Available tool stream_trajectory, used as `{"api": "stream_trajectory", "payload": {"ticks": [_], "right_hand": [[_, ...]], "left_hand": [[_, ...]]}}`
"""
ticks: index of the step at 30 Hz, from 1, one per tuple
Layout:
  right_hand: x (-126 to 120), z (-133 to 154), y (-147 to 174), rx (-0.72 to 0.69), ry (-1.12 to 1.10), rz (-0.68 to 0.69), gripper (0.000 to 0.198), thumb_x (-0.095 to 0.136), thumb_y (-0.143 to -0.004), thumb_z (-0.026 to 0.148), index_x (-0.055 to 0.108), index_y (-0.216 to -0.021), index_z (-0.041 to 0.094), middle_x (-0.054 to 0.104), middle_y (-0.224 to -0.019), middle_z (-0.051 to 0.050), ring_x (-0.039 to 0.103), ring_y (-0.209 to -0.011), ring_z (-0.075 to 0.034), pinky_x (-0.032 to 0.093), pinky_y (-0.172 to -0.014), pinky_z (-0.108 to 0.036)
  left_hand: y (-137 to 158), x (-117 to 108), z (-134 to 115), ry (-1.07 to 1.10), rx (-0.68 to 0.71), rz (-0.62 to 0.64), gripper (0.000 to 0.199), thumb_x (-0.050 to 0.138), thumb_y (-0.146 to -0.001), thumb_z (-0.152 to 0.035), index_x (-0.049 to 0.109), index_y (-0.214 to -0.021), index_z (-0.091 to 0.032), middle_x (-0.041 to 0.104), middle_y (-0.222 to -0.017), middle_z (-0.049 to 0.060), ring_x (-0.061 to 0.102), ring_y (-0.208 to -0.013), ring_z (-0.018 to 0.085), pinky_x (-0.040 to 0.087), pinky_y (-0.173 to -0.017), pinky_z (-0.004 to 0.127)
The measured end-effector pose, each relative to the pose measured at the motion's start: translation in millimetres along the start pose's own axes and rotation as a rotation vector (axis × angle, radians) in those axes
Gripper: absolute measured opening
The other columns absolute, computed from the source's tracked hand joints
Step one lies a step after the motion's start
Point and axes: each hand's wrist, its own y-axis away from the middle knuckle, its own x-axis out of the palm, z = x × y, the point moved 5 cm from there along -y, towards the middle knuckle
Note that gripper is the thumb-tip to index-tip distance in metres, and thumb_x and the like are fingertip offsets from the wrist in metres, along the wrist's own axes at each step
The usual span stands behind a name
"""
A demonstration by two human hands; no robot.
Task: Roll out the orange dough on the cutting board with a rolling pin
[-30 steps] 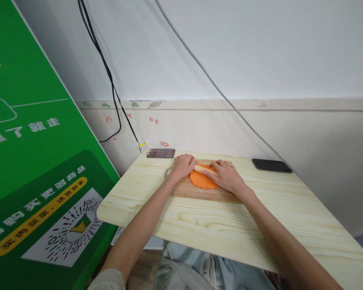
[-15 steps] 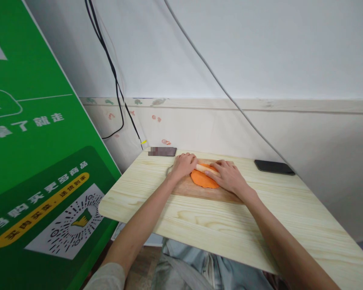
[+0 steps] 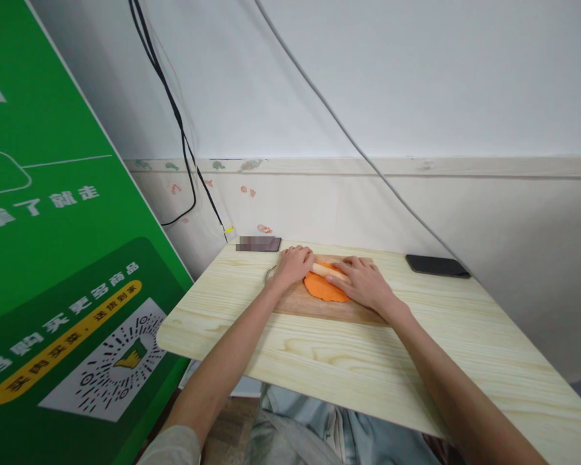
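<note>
A pale wooden rolling pin (image 3: 323, 271) lies across a flat orange sheet of dough (image 3: 325, 289) on a wooden board (image 3: 310, 310). My left hand (image 3: 294, 265) is closed over the pin's left end. On the other end rests my right hand (image 3: 363, 281), its fingers curled over the wood and its thumb along the near side. Both ends of the pin are hidden under my hands. The dough has an uneven near edge, and part of it shows beyond the pin. A metal ring (image 3: 267, 274) sticks out at the board's left side.
The board lies on a light wood-grain table (image 3: 290, 349) against a white wall. A dark phone (image 3: 438, 265) lies at the back right, and a partly blurred dark device (image 3: 271, 244) at the back left. Black cables (image 3: 174, 110) hang by a green sign (image 3: 77, 245).
The whole view has shifted very slightly. Both hands stay on the rolling pin, and the pin and the dough look almost unchanged.
</note>
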Motion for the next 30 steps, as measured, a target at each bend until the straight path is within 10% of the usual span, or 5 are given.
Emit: {"api": "stream_trajectory", "payload": {"ticks": [30], "right_hand": [[0.6, -0.8, 0.3, -0.006, -0.024, -0.013, 0.066, 0.038, -0.11, 0.072, 0.071, -0.148, 0.029, 0.067, -0.15, -0.016, 0.064, -0.134, -0.038, 0.045, -0.116, -0.056]], "left_hand": [[-0.5, 1.6, 1.0, 0.004, -0.005, 0.002, 0.038, 0.042, -0.112, -0.031, 0.079, -0.118, -0.026, 0.08, -0.127, 0.007, 0.07, -0.121, 0.024, 0.05, -0.108, 0.038]]}}
